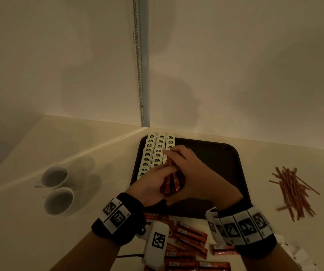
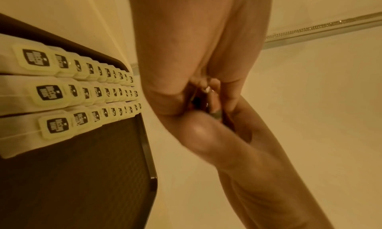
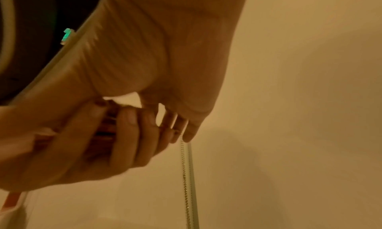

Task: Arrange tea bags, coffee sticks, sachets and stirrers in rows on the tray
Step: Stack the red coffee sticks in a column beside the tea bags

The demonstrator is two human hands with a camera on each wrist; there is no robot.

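A black tray point(image 1: 225, 159) lies at the table's back with three rows of white tea bags point(image 1: 153, 151) along its left side; the same tea bags point(image 2: 68, 92) fill the left wrist view. Over the tray's middle both hands hold one bundle of red coffee sticks point(image 1: 172, 182). My left hand point(image 1: 157, 178) grips the bundle from the left, my right hand point(image 1: 188, 169) from the right and above. In the right wrist view curled fingers point(image 3: 128, 134) wrap the red sticks point(image 3: 105, 129). More coffee sticks point(image 1: 190, 243) lie loose in front of the tray.
A heap of reddish-brown stirrers point(image 1: 294, 190) lies right of the tray. Two white cups point(image 1: 57, 188) stand at the left. A wall corner with a beaded chain point(image 1: 139, 75) rises behind the tray. A white device point(image 1: 157, 243) hangs near my left wrist.
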